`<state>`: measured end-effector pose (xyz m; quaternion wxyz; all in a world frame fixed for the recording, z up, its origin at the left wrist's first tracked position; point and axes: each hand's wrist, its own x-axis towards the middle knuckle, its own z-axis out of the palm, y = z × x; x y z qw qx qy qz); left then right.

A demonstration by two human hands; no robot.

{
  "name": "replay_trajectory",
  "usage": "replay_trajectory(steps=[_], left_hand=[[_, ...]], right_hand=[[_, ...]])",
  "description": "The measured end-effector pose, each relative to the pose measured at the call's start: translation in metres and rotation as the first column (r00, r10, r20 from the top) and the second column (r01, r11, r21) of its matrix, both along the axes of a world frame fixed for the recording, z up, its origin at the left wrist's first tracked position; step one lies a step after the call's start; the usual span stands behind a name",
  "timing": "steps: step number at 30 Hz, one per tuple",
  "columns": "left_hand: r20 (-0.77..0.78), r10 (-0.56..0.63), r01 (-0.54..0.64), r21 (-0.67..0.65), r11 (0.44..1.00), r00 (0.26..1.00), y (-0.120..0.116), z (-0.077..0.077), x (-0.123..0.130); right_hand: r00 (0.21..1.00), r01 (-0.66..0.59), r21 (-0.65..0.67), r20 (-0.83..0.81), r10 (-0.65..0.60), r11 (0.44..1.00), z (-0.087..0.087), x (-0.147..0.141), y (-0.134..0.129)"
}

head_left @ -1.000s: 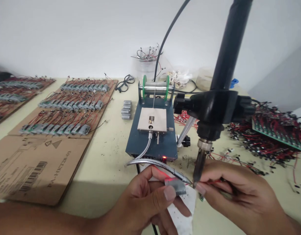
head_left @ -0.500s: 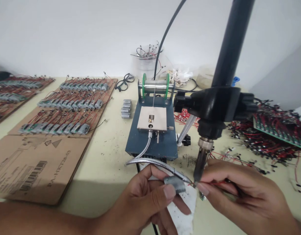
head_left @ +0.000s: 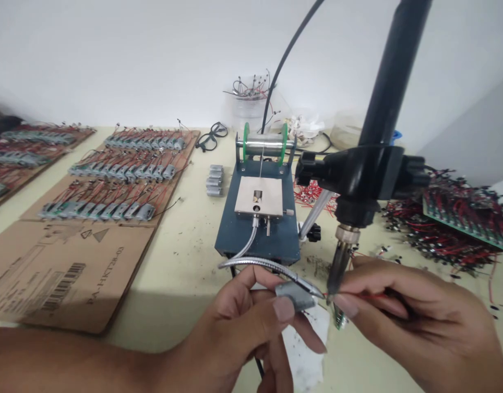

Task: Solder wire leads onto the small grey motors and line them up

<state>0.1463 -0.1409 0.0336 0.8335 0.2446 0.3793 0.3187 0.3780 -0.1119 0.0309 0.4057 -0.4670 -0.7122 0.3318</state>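
Note:
Between thumb and fingers my left hand (head_left: 251, 322) grips a small grey motor (head_left: 295, 296), its end turned toward the soldering iron. My right hand (head_left: 407, 316) pinches a red wire (head_left: 376, 296), close beside the iron's tip. A small green circuit board (head_left: 339, 317) hangs just under the right fingertips; its attachment is hidden. The soldering iron (head_left: 340, 262) points down from a black clamp, its tip near the motor's end. A flexible metal solder feed tube (head_left: 271, 265) curves over the left hand and ends at that same spot.
A blue solder feeder (head_left: 257, 218) with a solder spool (head_left: 264, 143) stands in the middle. Left of it lie several loose motors (head_left: 214, 180) and cardboard (head_left: 71, 267) with rows of wired motors. Wired boards (head_left: 468, 218) pile up at right; eyeglasses (head_left: 211, 136) rest behind.
The view has shifted slightly. The motor's end now sits a little closer to the iron's tip, and more of the green board shows. Both hands keep their grips.

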Motion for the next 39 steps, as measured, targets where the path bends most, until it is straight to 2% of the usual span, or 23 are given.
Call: replay_trajectory(steps=[4,7,11,22,30,39], left_hand=[[0.0,0.011,-0.011,0.038,0.999,1.0,0.0,0.008,0.0],[0.016,-0.009,0.008,0.054,0.999,1.0,0.0,0.007,-0.002],[0.044,-0.051,0.048,0.074,0.996,0.998,0.0,0.005,-0.006],[0.015,-0.028,0.027,0.085,0.996,0.999,0.0,0.004,-0.003],[0.035,-0.073,0.068,0.108,0.992,0.997,0.013,0.011,0.002],[-0.029,-0.028,0.03,0.072,0.997,0.999,-0.004,0.0,-0.006]], right_hand=[[0.999,0.022,-0.066,-0.03,-0.024,0.998,0.001,-0.002,0.0],[0.999,0.024,-0.087,-0.045,-0.028,0.996,0.003,-0.002,-0.001],[0.998,0.01,-0.083,-0.063,-0.015,0.996,0.005,-0.002,-0.004],[0.998,-0.01,-0.065,-0.056,0.006,0.998,0.006,-0.002,-0.004],[0.998,-0.023,-0.095,-0.063,0.017,0.995,0.002,0.0,-0.003],[0.998,-0.042,-0.087,-0.049,0.038,0.995,0.0,-0.002,-0.005]])
